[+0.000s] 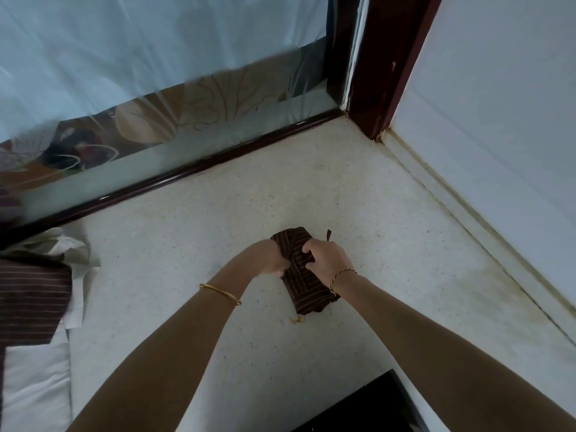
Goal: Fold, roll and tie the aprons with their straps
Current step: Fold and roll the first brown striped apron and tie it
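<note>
A dark brown apron with thin pale stripes (307, 291) lies rolled into a short bundle on the speckled white counter (218, 213). My left hand (271, 258) grips the roll from its left side, fingers curled under and partly hidden. My right hand (324, 260) pinches the fabric or strap on top of the roll. A short strap end (328, 235) sticks up just beyond my right hand. The near end of the roll shows below my right wrist.
At the left edge lie another brown striped apron (31, 300) and white cloths (40, 378). A frosted glass pane with a dark frame (187, 173) bounds the far side, a wall the right. A black surface (367, 406) sits below the counter's front edge.
</note>
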